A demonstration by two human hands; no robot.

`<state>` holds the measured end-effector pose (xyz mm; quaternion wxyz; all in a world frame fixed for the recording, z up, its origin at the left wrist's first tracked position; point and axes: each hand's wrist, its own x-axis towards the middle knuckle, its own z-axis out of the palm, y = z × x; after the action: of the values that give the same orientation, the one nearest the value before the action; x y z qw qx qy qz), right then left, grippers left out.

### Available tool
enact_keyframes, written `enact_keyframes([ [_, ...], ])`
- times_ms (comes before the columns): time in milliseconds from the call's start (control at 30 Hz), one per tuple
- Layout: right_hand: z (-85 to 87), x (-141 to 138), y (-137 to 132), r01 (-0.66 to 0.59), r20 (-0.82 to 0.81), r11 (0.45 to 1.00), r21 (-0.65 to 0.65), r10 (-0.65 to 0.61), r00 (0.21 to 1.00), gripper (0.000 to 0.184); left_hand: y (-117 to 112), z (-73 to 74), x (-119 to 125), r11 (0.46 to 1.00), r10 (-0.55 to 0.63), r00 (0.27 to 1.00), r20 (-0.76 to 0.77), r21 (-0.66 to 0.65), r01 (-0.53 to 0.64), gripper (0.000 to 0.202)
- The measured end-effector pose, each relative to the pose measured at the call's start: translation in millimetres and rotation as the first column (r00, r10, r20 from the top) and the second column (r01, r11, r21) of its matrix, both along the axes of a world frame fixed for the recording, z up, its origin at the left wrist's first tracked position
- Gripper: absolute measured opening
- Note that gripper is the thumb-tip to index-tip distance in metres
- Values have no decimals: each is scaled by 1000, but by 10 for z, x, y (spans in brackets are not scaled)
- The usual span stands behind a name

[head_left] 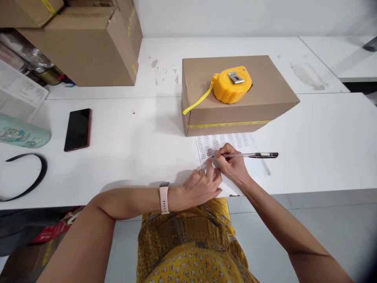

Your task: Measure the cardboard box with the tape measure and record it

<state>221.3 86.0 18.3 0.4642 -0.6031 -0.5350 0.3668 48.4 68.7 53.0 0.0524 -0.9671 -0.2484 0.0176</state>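
Observation:
My right hand (pixel 231 163) is closed around a clear pen with a black cap end (pixel 256 155), its tip on a printed sheet of paper (pixel 224 143) at the table's near edge. My left hand (pixel 200 184), wearing a pink watch at the wrist, rests on the sheet's near left corner with fingers curled, touching the right hand. Just beyond the sheet stands a closed cardboard box (pixel 265 90). A yellow tape measure (pixel 231 84) lies on its lid, its yellow tape running down the left side and along the box's front face.
A black phone (pixel 77 129) lies face up to the left on the white table (pixel 126 157). A teal bottle (pixel 20 133) and a black strap (pixel 29 173) are at the far left. Large cardboard boxes (pixel 88 47) are stacked at the back left.

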Motion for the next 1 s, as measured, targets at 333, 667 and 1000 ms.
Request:
enact_keyframes([
  [333, -41, 13, -5, -18, 83, 999, 26, 16, 996, 22, -9, -45, 8, 1000, 4, 1000, 26, 11, -4, 56],
  [667, -37, 15, 1, -42, 78, 999, 10, 41, 996, 22, -1, 6, 12, 999, 9, 999, 33, -40, -8, 52],
  [1000, -68, 23, -6, -4, 69, 1000, 30, 2, 998, 21, -16, -64, 9, 1000, 1, 999, 32, 20, -2, 56],
])
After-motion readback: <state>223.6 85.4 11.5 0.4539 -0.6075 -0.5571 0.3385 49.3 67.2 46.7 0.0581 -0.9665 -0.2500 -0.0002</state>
